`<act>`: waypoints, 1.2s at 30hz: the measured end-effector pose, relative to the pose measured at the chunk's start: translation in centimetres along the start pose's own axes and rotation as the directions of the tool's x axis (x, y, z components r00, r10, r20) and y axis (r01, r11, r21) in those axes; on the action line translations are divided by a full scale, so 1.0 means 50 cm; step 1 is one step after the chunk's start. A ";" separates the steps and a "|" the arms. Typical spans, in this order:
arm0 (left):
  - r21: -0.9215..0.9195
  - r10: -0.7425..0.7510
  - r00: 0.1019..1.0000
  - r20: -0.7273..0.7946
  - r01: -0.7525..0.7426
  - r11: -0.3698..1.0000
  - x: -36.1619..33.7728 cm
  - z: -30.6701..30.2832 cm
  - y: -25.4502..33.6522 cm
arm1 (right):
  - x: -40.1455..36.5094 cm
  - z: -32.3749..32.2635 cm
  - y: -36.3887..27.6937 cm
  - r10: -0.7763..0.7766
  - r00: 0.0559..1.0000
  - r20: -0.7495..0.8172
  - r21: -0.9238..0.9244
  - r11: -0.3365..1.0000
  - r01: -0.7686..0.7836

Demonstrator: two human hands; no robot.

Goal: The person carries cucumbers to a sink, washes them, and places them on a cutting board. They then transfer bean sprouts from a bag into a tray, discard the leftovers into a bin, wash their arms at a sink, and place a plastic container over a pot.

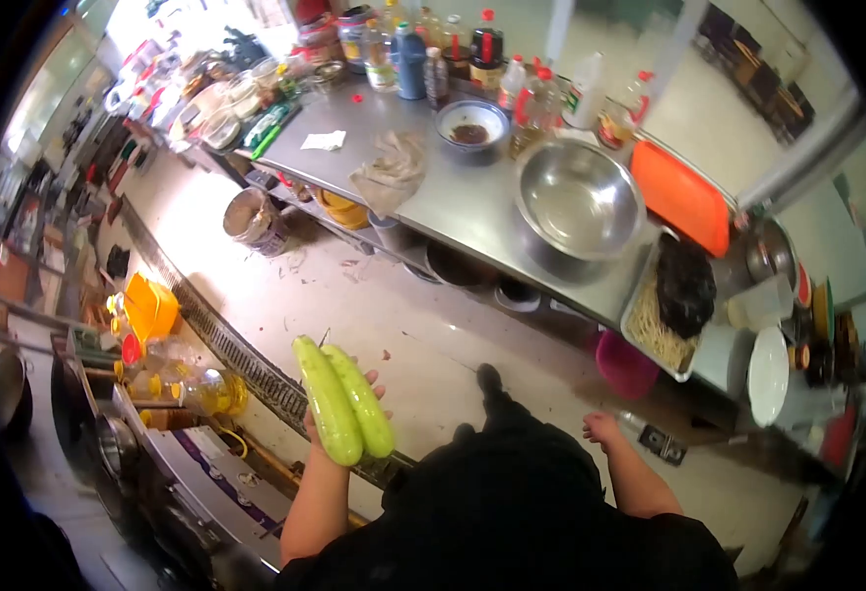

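Note:
Two pale green zucchini (330,404) lie side by side, pointing away from me, at the lower left of the middle in the head view. My left hand (378,386) supports them from below, its fingertips showing past their right side and the palm hidden beneath them. At my right side hangs my right hand (602,428), small in view, its fingers loosely bent and a little apart with nothing visible in them. It is over the floor, nearest to a pink tub (624,362) under the counter.
A steel counter (453,212) bears a large metal bowl (579,202), an orange tray (681,197), a patterned bowl (472,126) and several bottles. A bucket (254,222) stands on the floor. Oil bottles (211,392) and a drain grate (211,315) are on the left.

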State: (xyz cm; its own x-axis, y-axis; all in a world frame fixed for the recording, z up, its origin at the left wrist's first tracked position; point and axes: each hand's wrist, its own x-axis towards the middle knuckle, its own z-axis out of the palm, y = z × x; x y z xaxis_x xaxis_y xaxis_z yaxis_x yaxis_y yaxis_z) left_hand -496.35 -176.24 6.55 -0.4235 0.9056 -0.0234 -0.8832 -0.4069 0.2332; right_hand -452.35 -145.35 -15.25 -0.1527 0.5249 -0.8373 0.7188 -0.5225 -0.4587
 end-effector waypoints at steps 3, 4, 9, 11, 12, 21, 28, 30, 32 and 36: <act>-0.003 0.134 0.989 -0.069 -0.135 0.991 -0.002 -0.009 0.033 | 0.067 0.040 -0.151 -0.095 0.991 0.097 -0.109 0.988 0.106; -0.011 0.173 0.981 -0.091 -0.174 0.985 -0.012 -0.007 0.043 | 0.089 0.057 -0.207 -0.113 0.980 0.166 -0.132 0.982 0.136; 0.023 0.403 0.910 -0.099 -0.403 0.915 -0.026 -0.011 0.091 | 0.149 0.173 -0.480 -0.309 0.866 0.394 -0.398 0.792 0.464; 0.039 0.492 0.863 -0.117 -0.491 0.870 -0.046 -0.012 0.108 | 0.173 0.242 -0.565 -0.324 0.832 0.450 -0.448 0.725 0.524; 0.042 0.517 0.846 -0.126 -0.516 0.855 -0.046 -0.008 0.120 | 0.177 0.288 -0.622 -0.360 0.794 0.491 -0.468 0.659 0.588; 0.097 0.713 0.664 -0.225 -0.713 0.694 -0.117 -0.141 0.339 | 0.105 0.750 -0.912 -0.227 0.659 0.717 -0.379 0.667 0.641; 0.095 0.715 0.659 -0.235 -0.716 0.692 -0.162 -0.242 0.717 | 0.116 1.006 -1.034 -0.253 0.756 0.603 -0.557 0.545 0.627; 0.108 0.727 0.628 -0.278 -0.731 0.674 -0.173 -0.254 0.818 | 0.120 1.061 -1.078 -0.189 0.802 0.567 -0.626 0.533 0.568; 0.099 0.740 0.615 -0.274 -0.747 0.657 -0.179 -0.276 0.923 | 0.138 1.108 -1.110 -0.119 0.842 0.526 -0.688 0.524 0.503; 0.017 0.767 0.613 -0.192 -0.779 0.627 -0.174 -0.318 1.146 | 0.180 1.257 -1.194 -0.058 0.912 0.405 -0.768 0.520 0.374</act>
State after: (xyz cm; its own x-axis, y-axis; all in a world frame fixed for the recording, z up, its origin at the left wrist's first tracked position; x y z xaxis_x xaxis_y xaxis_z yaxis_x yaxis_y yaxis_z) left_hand -546.50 -209.36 4.67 -0.9752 0.2202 -0.0220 -0.2205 -0.9585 0.1805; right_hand -539.24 -151.64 -14.13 -0.4557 0.2367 -0.8581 0.8376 0.4402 -0.3234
